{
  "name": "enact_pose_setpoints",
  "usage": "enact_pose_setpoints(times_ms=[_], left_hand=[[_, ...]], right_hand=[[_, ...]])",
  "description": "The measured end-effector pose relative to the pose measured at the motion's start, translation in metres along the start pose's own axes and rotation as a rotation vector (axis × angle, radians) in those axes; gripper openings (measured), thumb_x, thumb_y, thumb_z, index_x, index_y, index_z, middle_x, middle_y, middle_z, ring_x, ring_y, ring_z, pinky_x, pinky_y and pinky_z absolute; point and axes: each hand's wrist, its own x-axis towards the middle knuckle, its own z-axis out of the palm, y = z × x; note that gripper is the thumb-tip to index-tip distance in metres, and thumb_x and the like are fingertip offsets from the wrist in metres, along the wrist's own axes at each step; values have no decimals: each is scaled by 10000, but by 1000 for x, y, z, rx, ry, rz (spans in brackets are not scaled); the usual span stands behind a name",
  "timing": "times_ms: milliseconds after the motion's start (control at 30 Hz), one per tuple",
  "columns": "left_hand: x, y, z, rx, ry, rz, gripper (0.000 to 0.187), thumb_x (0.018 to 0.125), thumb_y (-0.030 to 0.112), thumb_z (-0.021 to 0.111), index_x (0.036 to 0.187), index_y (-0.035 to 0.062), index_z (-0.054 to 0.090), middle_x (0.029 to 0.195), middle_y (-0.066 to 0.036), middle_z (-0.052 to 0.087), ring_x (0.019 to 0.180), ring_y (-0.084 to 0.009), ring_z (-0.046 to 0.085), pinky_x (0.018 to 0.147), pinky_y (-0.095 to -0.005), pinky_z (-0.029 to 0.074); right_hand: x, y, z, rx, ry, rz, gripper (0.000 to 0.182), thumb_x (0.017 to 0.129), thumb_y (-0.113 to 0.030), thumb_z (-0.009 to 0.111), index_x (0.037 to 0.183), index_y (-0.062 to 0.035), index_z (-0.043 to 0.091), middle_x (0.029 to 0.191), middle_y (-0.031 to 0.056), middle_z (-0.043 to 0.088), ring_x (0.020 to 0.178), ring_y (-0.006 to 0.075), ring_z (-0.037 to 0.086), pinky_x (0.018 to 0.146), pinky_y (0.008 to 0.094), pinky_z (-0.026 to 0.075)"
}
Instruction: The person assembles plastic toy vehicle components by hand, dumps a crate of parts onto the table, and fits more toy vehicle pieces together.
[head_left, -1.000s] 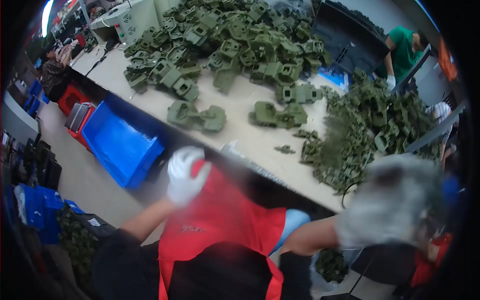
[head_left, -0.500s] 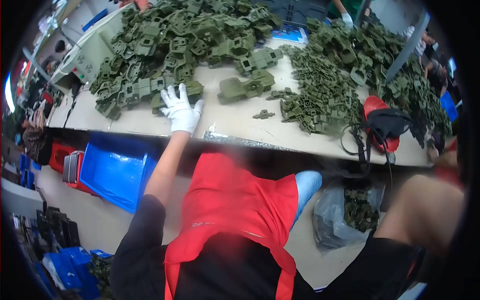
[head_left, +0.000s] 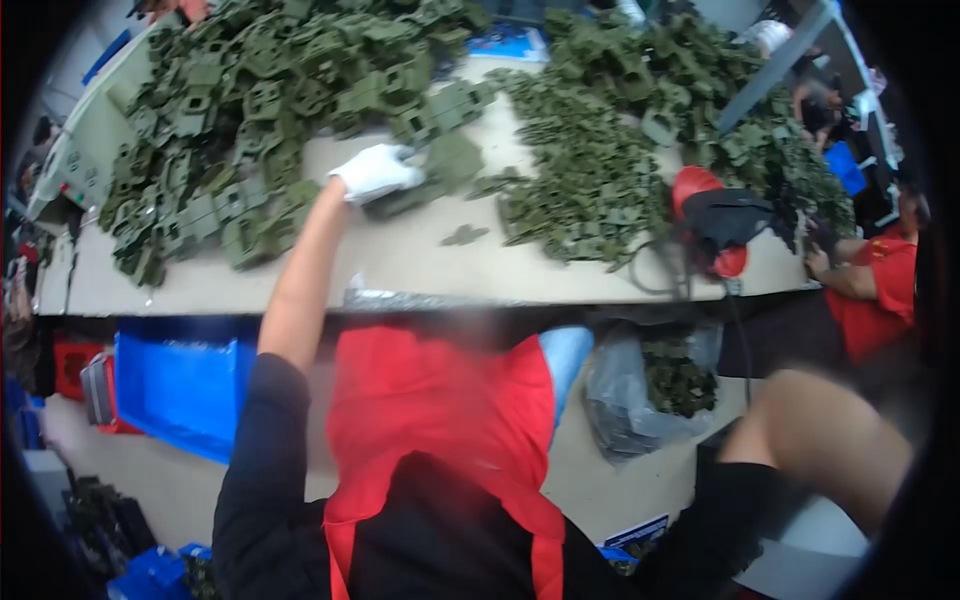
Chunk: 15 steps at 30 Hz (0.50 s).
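My left hand (head_left: 378,173), in a white glove, has its fingers closed on a dark green plastic toy vehicle body (head_left: 454,162) that lies apart from the big pile. Motion blur softens the fingertips and the part. To the left and above it spreads a heap of similar green vehicle bodies (head_left: 265,105). A small green piece (head_left: 464,235) lies alone on the table, below and right of the hand. Of my right side only the bent arm (head_left: 815,435) shows, at the lower right; that hand is out of the picture.
Small green parts (head_left: 580,190) are heaped mid-table. A red and black object with straps (head_left: 722,222) lies near the table edge (head_left: 480,300). Below are a blue bin (head_left: 180,390) and a plastic bag of green parts (head_left: 610,410). A person in red (head_left: 885,290) sits at right.
My left hand has gone from lying spread on the pile's edge to gripping the separate vehicle body to its right. The whole view has shifted, bringing a person in red into sight.
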Motion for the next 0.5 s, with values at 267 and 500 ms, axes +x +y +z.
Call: enact_pose_setpoints(times_ms=[267, 500], left_hand=[[-13, -25, -10, -517, -280, 20, 611, 703, 96, 761, 1266, -20, 557, 1043, -67, 642, 845, -123, 600, 775, -268, 503], [-81, 17, 32, -326, 493, 2, 357, 680, 131, 685, 1013, 15, 632, 946, -133, 681, 838, -188, 642, 795, -309, 504]], right_hand=[[-59, -132, 203, 858, -102, 533, 416, 858, -225, 660, 1204, -2, 592, 1127, 121, 639, 956, 178, 623, 842, 322, 507], [-49, -245, 299, 1175, -380, 1123, 885, 816, -475, 709, 1441, 12, 316, 1221, 247, 585, 1088, 309, 601, 917, 365, 469]])
